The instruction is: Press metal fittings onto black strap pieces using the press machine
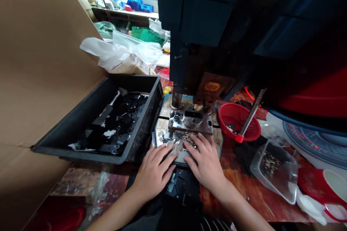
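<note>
My left hand (155,170) rests at the front left of the press's base plate (217,138), palm down with its fingers spread. Flat grey and dark cut pieces (165,137) lie just beyond its fingertips. On the right, my right hand (206,161) is also spread, its fingertips at a small heap of shiny metal parts (189,138) in a clear plastic wrapping or tray; I cannot tell which. No object shows in either hand. Behind the heap sits a metal die block (193,121) with a dark slot, under the press head (213,86).
A large black tray (124,157) of dark flat pieces stands left, beside a tall cardboard sheet (40,61). Right of the press are a red basket (235,110), a metal lever (253,113), a clear tub (287,173) with small metal parts and a red mug (316,186).
</note>
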Demonstrator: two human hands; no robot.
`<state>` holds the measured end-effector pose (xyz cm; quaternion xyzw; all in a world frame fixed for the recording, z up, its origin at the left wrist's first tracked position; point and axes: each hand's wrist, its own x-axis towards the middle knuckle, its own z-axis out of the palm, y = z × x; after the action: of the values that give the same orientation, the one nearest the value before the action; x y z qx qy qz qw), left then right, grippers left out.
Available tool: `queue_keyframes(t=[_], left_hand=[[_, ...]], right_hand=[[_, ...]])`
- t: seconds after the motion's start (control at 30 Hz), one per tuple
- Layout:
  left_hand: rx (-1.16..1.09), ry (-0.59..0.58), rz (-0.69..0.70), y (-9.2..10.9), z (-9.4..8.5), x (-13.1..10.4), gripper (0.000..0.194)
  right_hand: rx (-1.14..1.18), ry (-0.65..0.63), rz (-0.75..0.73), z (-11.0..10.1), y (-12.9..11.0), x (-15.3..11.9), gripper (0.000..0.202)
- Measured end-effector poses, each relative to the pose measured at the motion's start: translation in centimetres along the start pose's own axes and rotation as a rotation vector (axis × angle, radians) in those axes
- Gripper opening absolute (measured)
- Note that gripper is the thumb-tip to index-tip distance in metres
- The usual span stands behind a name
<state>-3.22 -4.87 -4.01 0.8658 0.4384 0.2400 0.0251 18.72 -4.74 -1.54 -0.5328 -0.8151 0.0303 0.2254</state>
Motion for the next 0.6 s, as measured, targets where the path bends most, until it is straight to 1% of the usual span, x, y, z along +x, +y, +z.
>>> queue_keyframes(t=[0.07, 0.17, 0.27, 0.33, 0.4, 0.5, 0.6], left_hand=[[-0.019, 0.019, 0.049, 0.0, 0.2, -0.1, 0.033], [-0.043, 0.038, 0.128, -0.2, 0.4, 0.0, 0.033], [-0.051, 0.074, 0.167, -0.4, 0.4, 0.4, 0.029], [-0.056, 0.099, 0.182, -0.4, 0.3, 0.8, 0.026], [-0.066, 0.121, 0.196, -0.3, 0.2, 1.1, 0.026], [-0.103, 0.155, 0.226, -0.3, 0.1, 1.4, 0.027], [-0.155, 0.214, 0.218, -0.5, -0.2, 1.7, 0.024]], right_hand=[[0.042, 0.065, 0.037, -0.2, 0.9, -0.8, 0.037], [0.095, 0.183, 0.144, -0.6, 2.7, -2.4, 0.029], [0.107, 0.222, 0.239, -0.9, 4.3, -4.0, 0.023], [0.108, 0.197, 0.255, -1.1, 4.7, -4.6, 0.022], [0.089, 0.146, 0.227, -1.1, 4.6, -4.8, 0.024], [0.02, 0.058, 0.165, -1.0, 4.0, -4.6, 0.031], [-0.02, 0.029, 0.147, -1.0, 3.9, -4.0, 0.034]])
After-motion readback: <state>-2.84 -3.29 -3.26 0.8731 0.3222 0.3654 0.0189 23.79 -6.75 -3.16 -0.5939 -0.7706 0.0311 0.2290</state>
